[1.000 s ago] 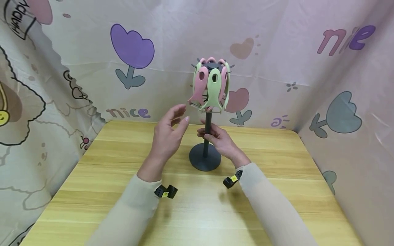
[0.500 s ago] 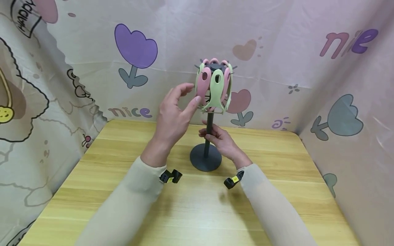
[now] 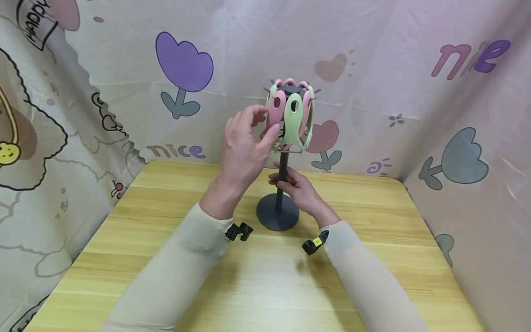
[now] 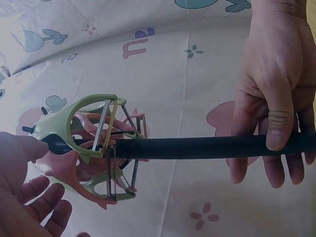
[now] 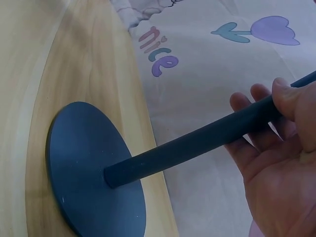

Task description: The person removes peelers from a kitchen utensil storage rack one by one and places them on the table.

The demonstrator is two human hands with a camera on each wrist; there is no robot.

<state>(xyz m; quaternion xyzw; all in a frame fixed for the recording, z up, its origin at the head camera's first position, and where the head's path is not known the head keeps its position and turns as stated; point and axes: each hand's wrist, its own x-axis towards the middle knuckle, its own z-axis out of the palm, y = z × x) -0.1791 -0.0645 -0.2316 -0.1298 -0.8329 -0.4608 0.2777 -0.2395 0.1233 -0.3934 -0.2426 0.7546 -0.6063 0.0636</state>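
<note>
A dark stand with a round base stands upright on the table, its top ringed with hanging pink and green Y-shaped peelers. My right hand holds the pole between thumb and fingers, below the peelers; the right wrist view shows the pole crossing that hand. My left hand is raised at the ring's left side, thumb overlapping a pink peeler, with a green peeler just right of it. In the left wrist view, metal blades show on the peelers, and the left fingers are bent but spread from the thumb.
The wooden table runs back to a printed fabric backdrop, with more fabric at both sides. Each sleeve cuff carries a small black camera. The stand's round base rests flat on the wood.
My left hand has moved up and right, from beside the stand to the pink peeler on the ring's left. The right hand has stayed on the pole, and the stand has kept its place.
</note>
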